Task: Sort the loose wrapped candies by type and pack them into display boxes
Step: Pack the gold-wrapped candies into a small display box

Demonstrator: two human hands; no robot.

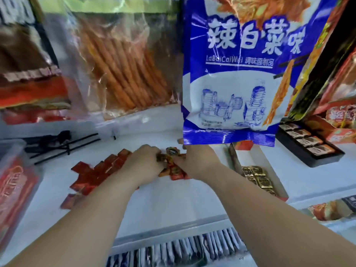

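Candies [171,162]: mixed handful mid-frame, left hand [143,158] and right hand [198,162] both curled round it. Red pile [96,174] loose at centre left. Box [269,170] right of centre part-filled with gold pieces [258,176]. Sorting likely far from done.

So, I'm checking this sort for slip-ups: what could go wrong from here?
The left hand and right hand bunch a mixed clump of candies; types may end up together in the white box. The blue bag hangs close over the right hand and could be knocked.
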